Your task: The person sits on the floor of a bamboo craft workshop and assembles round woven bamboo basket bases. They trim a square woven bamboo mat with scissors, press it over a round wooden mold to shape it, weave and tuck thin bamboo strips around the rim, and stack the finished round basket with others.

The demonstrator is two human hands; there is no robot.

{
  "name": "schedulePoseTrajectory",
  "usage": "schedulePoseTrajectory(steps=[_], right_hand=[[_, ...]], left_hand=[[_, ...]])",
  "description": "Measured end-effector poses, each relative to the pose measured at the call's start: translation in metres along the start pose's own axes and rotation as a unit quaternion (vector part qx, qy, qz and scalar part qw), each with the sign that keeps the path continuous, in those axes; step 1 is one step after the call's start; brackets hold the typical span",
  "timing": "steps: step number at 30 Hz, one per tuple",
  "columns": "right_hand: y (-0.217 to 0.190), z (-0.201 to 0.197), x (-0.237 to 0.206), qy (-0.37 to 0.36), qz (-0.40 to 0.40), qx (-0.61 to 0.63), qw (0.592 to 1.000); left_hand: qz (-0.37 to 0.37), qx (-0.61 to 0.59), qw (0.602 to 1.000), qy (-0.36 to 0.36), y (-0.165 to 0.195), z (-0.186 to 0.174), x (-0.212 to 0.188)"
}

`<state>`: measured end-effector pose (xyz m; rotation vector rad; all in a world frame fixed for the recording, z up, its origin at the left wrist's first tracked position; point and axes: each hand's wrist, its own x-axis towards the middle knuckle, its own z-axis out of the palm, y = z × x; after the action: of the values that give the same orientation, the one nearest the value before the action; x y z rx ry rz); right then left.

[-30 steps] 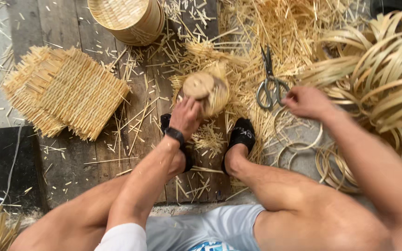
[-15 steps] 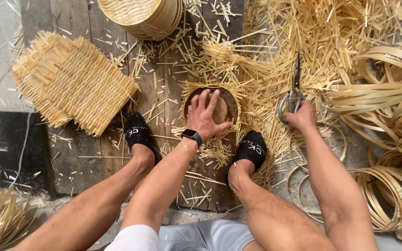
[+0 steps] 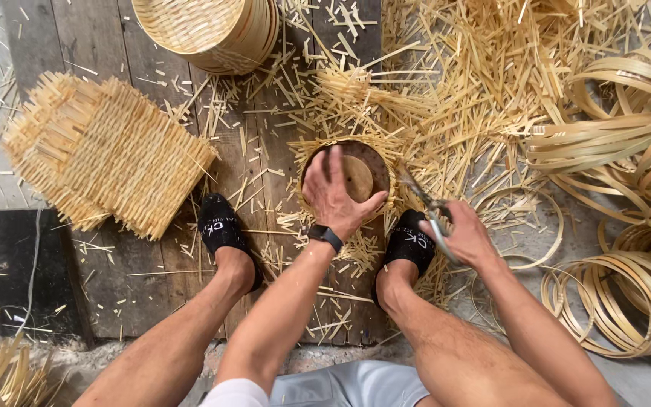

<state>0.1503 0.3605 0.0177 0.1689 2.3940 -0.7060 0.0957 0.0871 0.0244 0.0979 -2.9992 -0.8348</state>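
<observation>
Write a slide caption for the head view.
Left hand presses a round woven piece; right hand holds scissors.

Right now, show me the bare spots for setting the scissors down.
Bare planks lie below the woven mat, left of the left foot. The dark slab at far left is free. Crowded: straw offcuts around the round form and the bamboo hoops at right.

Upper left: round woven basket (image 3: 205, 30) lying on the wooden boards (image 3: 114, 279).
Left: flat woven mat (image 3: 107, 154), edges ragged, resting on the boards.
Right: bent bamboo hoops (image 3: 627, 301), piled loosely.
Top centre: cut straw strips (image 3: 484, 68), scattered thickly.
Lower left: dark slab (image 3: 1, 271).
</observation>
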Motion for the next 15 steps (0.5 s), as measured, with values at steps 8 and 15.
schedulePoseTrajectory(steps=[8, 15], right_hand=[[-0.027, 0.008, 0.028, -0.020, 0.076, -0.156, 0.985], [-0.009, 0.006, 0.053, 0.261, -0.178, -0.276, 0.908]], left_hand=[[-0.012, -0.052, 0.998, 0.021, 0.002, 0.010, -0.013], [0.051, -0.057, 0.997, -0.030, -0.005, 0.005, -0.011]])
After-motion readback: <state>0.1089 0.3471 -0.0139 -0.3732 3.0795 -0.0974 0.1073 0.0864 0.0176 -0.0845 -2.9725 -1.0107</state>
